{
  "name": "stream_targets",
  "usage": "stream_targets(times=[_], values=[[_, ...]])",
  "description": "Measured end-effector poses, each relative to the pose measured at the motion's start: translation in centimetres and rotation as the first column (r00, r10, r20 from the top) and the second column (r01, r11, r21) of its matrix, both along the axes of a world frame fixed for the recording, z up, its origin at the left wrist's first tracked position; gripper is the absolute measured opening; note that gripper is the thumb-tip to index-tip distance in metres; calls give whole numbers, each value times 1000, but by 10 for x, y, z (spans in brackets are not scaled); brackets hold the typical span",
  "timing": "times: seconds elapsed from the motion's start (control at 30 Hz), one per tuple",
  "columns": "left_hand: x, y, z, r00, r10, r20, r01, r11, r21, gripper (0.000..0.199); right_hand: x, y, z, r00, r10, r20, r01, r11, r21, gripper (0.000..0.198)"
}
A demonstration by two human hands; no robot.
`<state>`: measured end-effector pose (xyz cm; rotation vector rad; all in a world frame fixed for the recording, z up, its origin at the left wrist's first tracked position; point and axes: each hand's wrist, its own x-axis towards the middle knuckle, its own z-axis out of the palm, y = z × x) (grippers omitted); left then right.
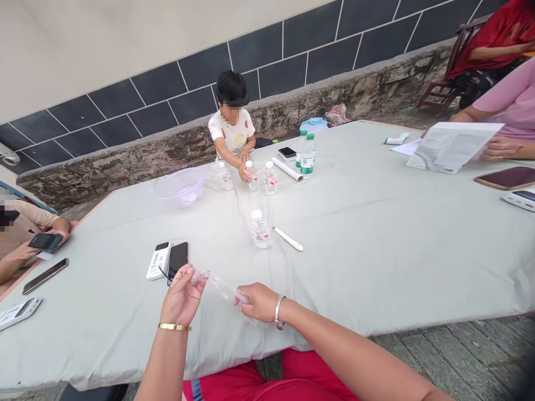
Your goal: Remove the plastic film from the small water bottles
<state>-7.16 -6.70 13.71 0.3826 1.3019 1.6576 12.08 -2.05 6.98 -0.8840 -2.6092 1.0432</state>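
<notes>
A thin strip of transparent plastic film (220, 287) stretches between my hands above the near side of the table. My left hand (184, 298), with a gold bracelet at its wrist, pinches one end between thumb and fingers. The other end is bunched in the closed fingers of my right hand (261, 302), which has a silver bangle. Beyond them stand a small water bottle (261, 233) with a white cap and a white pen-like utility knife (288, 239), lying flat. By my left hand lie a black phone (178, 259) and a white power bank (159, 260).
Across the covered table (355, 245), a person grips another small bottle (251, 177). Nearby are a lilac basin (179, 188), a white roll (287, 169) and green-capped bottles (308, 159). At right, a person holds papers (453, 146); at left, another holds a phone (45, 241).
</notes>
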Motion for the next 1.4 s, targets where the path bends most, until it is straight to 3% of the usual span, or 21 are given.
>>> stream_targets(times=[0.07,0.17,0.23,0.3,0.33,0.4,0.47,0.53,0.63,0.73,0.87,0.93,1.03,1.07,1.1,1.17,1.23,1.3,1.4], values=[[2,3,-13,990,142,-22,-141,990,32,20,2,-7,2,995,-8,104,-3,995,104,20],[9,4,-26,897,217,-385,-218,975,42,23,5,-13,12,984,13,180,-61,963,264,18],[14,0,-30,734,111,-670,-147,989,3,30,7,-12,21,997,20,71,-41,949,313,23],[21,-5,-33,632,-93,-770,31,995,-95,31,7,-7,29,989,-47,-138,85,956,282,27],[25,-7,-34,647,-182,-741,128,983,-130,33,7,-4,31,963,-110,-248,168,959,229,26],[34,-9,-35,773,-295,-562,271,954,-129,38,2,1,32,874,-256,-413,313,947,75,19],[43,-5,-37,911,-265,-316,266,963,-40,38,-5,4,26,792,-357,-496,376,924,-65,15],[53,2,-41,980,-159,-122,165,986,38,35,-13,1,15,766,-376,-522,352,924,-149,22],[63,14,-51,995,-77,61,73,995,60,35,-21,-6,-2,817,-338,-468,278,941,-194,42],[69,22,-63,975,-100,199,95,995,39,44,-21,-10,-12,892,-280,-354,232,958,-171,61],[60,26,-74,979,-92,184,98,995,-23,39,-3,7,-17,928,-214,-304,199,977,-80,63],[48,29,-77,981,-58,184,62,998,-18,34,14,27,-22,872,-354,-338,370,929,-18,54],[30,35,-79,972,36,232,-33,999,-17,33,39,64,-36,638,-689,-343,723,690,-40,51],[26,37,-80,969,61,241,-56,998,-31,33,43,76,-41,586,-744,-321,773,632,-53,56],[23,39,-81,967,73,244,-64,997,-43,33,45,87,-46,566,-768,-300,793,607,-58,62],[22,42,-84,971,51,235,-39,998,-57,34,39,107,-55,588,-754,-292,779,625,-46,64],[25,44,-87,980,-6,201,20,998,-65,35,26,128,-62,600,-734,-319,767,641,-33,53],[28,44,-91,987,-58,149,71,994,-84,36,9,155,-66,586,-741,-328,778,628,-28,48],[30,46,-98,995,-95,43,99,987,-123,36,-12,211,-67,543,-786,-294,816,577,-36,57]])
